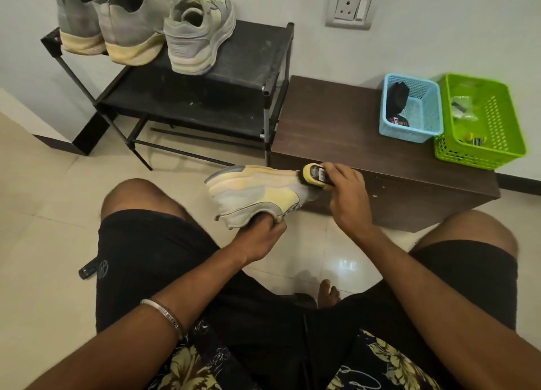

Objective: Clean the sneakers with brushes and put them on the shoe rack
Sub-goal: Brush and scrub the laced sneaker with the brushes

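Left hand (260, 233) holds sneaker (254, 192) — right hand (347, 184), brush (314, 174)

Glossy floor tiles (44, 214), mesh-plastic baskets (424, 126)

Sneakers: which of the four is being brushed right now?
The pale yellow-and-grey sneaker off the rack: the left hand holds it while the right hand presses a yellow brush on it. The other three sit on the shoe rack.

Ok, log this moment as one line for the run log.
step: brushing sneaker | left hand: holds sneaker | right hand: holds brush on sneaker | rack: three shoes on top
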